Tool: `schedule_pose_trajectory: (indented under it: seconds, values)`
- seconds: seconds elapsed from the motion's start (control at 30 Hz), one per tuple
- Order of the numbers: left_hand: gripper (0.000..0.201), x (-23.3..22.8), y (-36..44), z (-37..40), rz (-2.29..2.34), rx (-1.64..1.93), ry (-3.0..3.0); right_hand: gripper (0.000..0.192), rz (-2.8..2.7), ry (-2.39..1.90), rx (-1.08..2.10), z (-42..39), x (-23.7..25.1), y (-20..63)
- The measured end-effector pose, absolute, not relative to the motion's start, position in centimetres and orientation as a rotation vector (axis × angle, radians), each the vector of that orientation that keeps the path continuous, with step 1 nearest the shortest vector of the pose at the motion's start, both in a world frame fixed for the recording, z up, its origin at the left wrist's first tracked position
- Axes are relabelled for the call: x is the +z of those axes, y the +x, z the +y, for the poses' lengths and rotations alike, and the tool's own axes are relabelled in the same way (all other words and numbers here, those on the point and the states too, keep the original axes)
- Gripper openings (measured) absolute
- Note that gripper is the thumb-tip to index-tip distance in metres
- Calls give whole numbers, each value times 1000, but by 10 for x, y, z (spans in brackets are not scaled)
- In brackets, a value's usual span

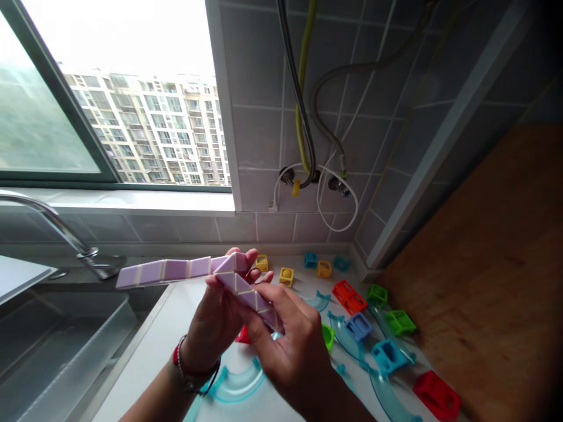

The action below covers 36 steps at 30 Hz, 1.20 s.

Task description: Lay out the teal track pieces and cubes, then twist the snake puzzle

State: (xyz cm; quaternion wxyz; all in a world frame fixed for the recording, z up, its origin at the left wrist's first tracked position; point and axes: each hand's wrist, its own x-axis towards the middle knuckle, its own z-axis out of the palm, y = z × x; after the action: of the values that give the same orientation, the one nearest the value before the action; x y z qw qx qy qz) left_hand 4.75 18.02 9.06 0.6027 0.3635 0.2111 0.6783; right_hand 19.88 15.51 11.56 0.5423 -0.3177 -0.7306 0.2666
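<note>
**Folding Puzzle Snake Gripped at Its Bend Above the Table**

A purple-and-white puzzle snake [197, 275] is held in the air over a white table [153, 346], beside a steel sink [57, 340]. The left hand [220, 316] is closed around the bend where the two runs of the chain meet, fingertips curled over the top wedge. The right hand [290, 346] is clamped on the shorter run, which slopes down toward the wrist. The longer run juts out to the left, unsupported and straight.

The toy is judged light and rigid in each wedge but loose at every joint; it is made of smooth hard plastic, likely slippery, and is best taken hold of close to the joint being turned, on the flat faces.

Scattered on the table are clear blue curved track pieces [237, 384] and small hollow plastic blocks in yellow [286, 275], orange-red [349, 296], green [399, 322], blue [387, 355] and red [437, 395]. Grey wall tiles [255, 76], hoses [303, 88] and a window [132, 105] are seen behind, and a bracelet [193, 366] is worn on the left wrist.
</note>
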Motion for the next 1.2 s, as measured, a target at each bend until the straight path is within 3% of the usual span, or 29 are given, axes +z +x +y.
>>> schedule_pose_trajectory:
  seconds: [0.23, 0.43, 0.67, 0.77, 0.9, 0.97, 1.1, 1.2]
  values:
    - [43, 94, 44, 184, 477, 1579, 947, 30, -1807, -820, 663, 152, 116, 198]
    - [47, 101, 37, 182, 519, 1496, 1050, 20, -1840, -828, 762, 155, 116, 198]
    - [41, 102, 33, 182, 548, 1447, 1127, 20, -1882, -868, 887, 153, 129, 207]
    - [44, 105, 25, 181, 560, 1356, 1187, 32, -1849, -873, 1222, 153, 136, 219]
    - [51, 107, 18, 182, 532, 1113, 1254, 43, -1615, -712, 2049, 165, 132, 231]
    - [48, 107, 20, 184, 540, 1094, 1220, 43, -1491, -607, 2222, 176, 127, 234]
    - [39, 104, 28, 188, 538, 1221, 1097, 49, -1363, -531, 2176, 191, 124, 242]
    - [40, 106, 29, 189, 527, 1273, 1052, 45, -1414, -628, 1930, 189, 129, 248]
